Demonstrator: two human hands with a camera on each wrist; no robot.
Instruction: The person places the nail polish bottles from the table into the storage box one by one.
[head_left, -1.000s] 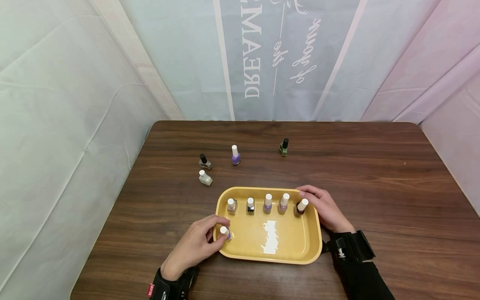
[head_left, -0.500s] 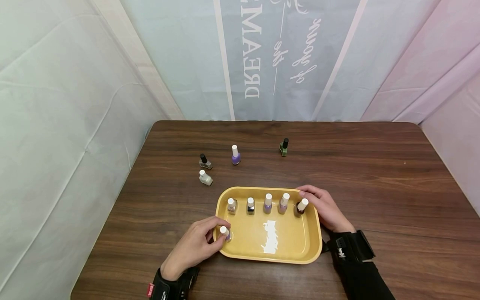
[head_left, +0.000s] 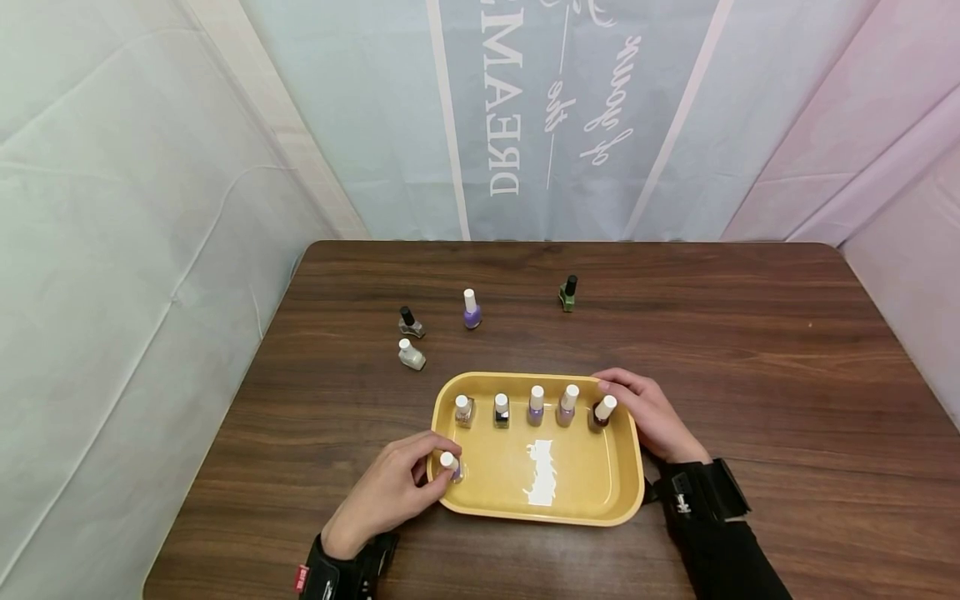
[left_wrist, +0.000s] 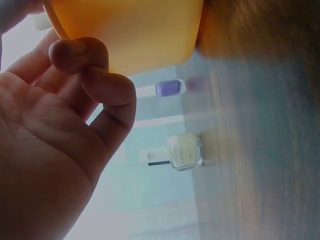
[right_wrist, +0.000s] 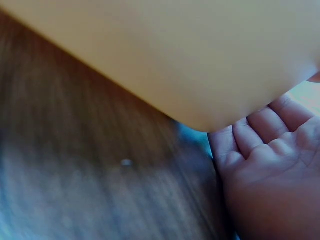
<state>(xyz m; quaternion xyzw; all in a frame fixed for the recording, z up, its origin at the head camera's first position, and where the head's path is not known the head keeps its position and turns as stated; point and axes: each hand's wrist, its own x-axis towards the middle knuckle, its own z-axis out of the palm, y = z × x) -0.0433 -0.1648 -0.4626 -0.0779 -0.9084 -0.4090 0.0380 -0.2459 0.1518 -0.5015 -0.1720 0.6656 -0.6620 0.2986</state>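
In the head view my left hand [head_left: 401,483] pinches a white-capped nail polish bottle [head_left: 449,462] between thumb and forefinger, inside the left end of a yellow tray [head_left: 542,520]. The left wrist view has its other fingers curled against the tray's outer wall [left_wrist: 140,35]. My right hand [head_left: 660,421] grips the tray's far right corner, thumb at the rim and fingers along the outside. Standing in a row along the tray's far side are several white-capped bottles: a clear one [head_left: 464,412], a dark one [head_left: 502,412], a purple one [head_left: 536,407], a mauve one [head_left: 567,407] and a dark red one [head_left: 602,413].
Beyond the tray on the wooden table [head_left: 750,350] stand a whitish bottle [head_left: 412,356], a grey bottle with black cap [head_left: 411,324], a purple bottle [head_left: 471,311] and a green bottle [head_left: 567,295]. A printed cloth [head_left: 390,125] hangs behind the table's far edge.
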